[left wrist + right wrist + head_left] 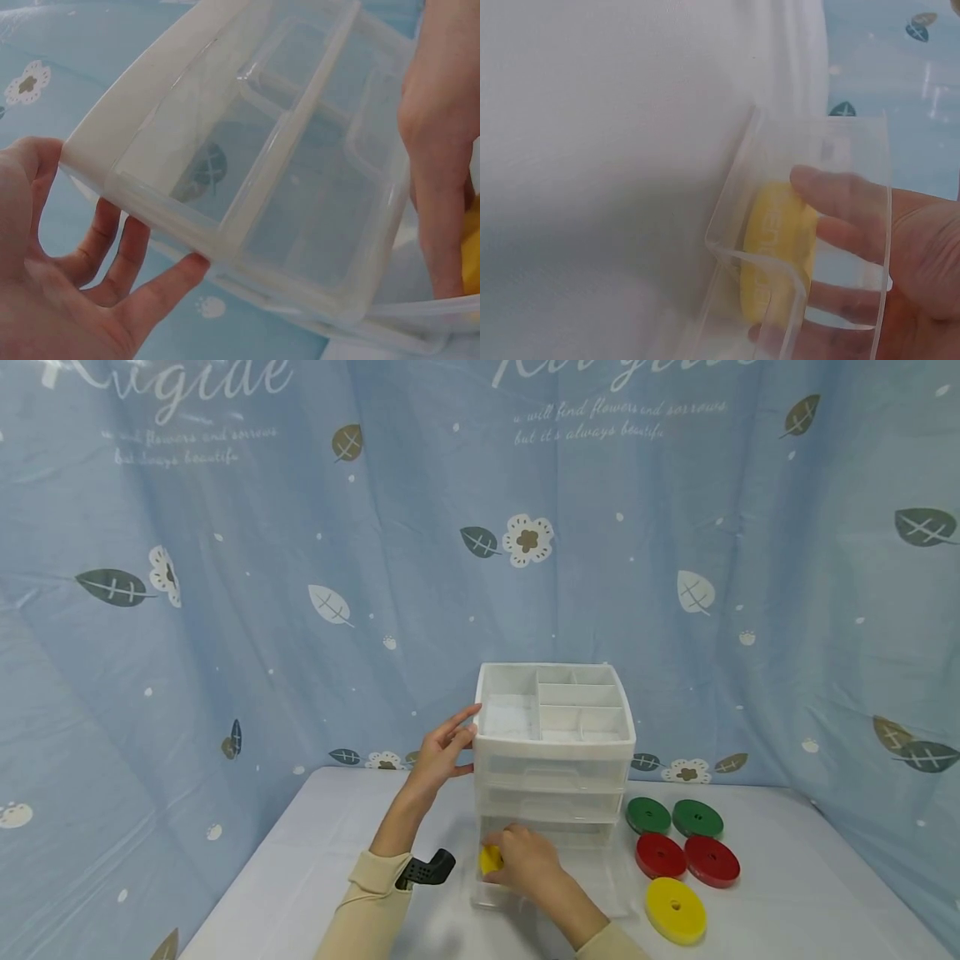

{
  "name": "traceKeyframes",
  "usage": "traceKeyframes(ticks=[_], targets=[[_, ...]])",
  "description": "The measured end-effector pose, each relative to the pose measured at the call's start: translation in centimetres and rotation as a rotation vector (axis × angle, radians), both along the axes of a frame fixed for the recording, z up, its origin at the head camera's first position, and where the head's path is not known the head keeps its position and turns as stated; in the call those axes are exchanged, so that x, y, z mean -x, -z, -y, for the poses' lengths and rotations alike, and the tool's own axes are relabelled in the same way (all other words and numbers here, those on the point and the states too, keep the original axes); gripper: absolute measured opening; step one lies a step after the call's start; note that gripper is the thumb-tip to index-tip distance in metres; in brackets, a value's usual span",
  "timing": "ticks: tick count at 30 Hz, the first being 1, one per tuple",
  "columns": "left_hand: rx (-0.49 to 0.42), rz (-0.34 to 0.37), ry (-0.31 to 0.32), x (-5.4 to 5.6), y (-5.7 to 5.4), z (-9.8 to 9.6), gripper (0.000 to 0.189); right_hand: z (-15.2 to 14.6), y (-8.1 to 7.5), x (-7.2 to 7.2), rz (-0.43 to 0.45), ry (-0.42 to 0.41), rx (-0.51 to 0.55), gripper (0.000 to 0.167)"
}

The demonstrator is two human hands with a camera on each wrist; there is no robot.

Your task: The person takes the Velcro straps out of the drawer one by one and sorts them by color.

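A white drawer unit (555,752) with clear drawers stands on the table, its bottom drawer (592,877) pulled out. My left hand (437,758) rests its spread fingertips on the unit's left side near the top; the left wrist view shows those fingers (161,292) against the edge. Down in the bottom drawer, at its left part, my right hand (528,860) grips a yellow disc (491,860). Through the clear drawer wall in the right wrist view, the yellow disc (776,255) stands on edge with lettering on its rim, fingers around it.
Right of the unit lie two green discs (697,818), two red discs (712,862) and another yellow disc (676,910), each with a centre hole. The unit's top is a divided tray (510,714). A blue patterned curtain (420,568) hangs behind the white table (292,868).
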State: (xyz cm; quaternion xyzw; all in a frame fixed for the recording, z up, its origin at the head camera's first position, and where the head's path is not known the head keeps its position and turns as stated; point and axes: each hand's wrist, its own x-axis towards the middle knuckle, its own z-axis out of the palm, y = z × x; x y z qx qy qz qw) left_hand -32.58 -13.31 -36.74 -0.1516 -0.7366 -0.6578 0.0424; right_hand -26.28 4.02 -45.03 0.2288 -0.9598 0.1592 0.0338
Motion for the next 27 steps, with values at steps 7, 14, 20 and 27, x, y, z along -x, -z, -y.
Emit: traceKeyframes(ticks=[7,14,20,27], targets=[[-0.002,0.004,0.006,0.18,0.00,-0.22,0.036,-0.12,-0.23,-0.33,-0.007,0.015,0.032,0.045],[-0.003,-0.001,0.009,0.20,-0.07,-0.16,0.037,-0.13,-0.25,-0.39,-0.018,0.024,0.047,0.045],[-0.004,0.008,0.003,0.15,0.00,-0.02,0.036,-0.15,-0.18,-0.39,0.012,0.047,0.045,0.046],[0.008,0.003,-0.005,0.18,0.19,0.07,0.036,-0.36,-0.29,-0.62,-0.053,0.043,-0.009,0.045]])
